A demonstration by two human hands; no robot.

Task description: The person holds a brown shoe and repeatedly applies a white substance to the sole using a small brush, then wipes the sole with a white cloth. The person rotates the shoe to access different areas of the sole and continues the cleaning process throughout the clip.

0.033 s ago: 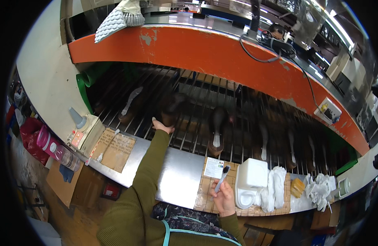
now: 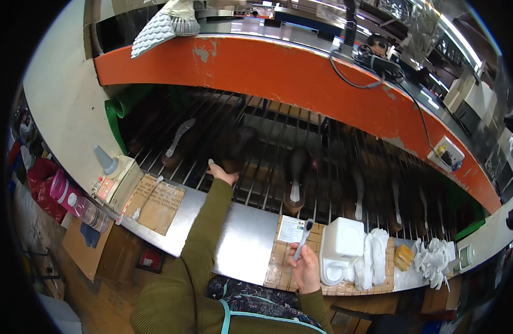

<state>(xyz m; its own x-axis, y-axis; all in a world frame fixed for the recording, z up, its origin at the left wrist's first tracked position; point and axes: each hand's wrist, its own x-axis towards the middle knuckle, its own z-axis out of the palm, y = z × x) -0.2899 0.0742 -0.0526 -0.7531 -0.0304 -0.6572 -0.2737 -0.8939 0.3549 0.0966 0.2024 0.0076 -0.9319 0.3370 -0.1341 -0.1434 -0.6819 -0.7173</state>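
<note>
My left hand (image 2: 223,173) reaches over the metal rods and closes around the near end of a dark brown shoe upper (image 2: 233,153). Shadow hides part of its fingers. Held upright in my right hand (image 2: 307,270) is a toothbrush-like brush (image 2: 303,243) with a grey handle and dark bristles. A second shoe upper (image 2: 292,205) lies on the rods right of my left hand, a pale strip along its upturned bottom. Another such shoe upper (image 2: 173,160) lies to the left, and several more lie in the dark at the right.
A steel ledge (image 2: 242,239) runs in front of the rods (image 2: 256,195), below an orange beam (image 2: 256,61). White container (image 2: 342,242), white cloths (image 2: 375,259), a yellow block (image 2: 403,256) and crumpled white gloves (image 2: 433,259) stand or lie at right. Left are cardboard (image 2: 156,209) and a control box (image 2: 114,183).
</note>
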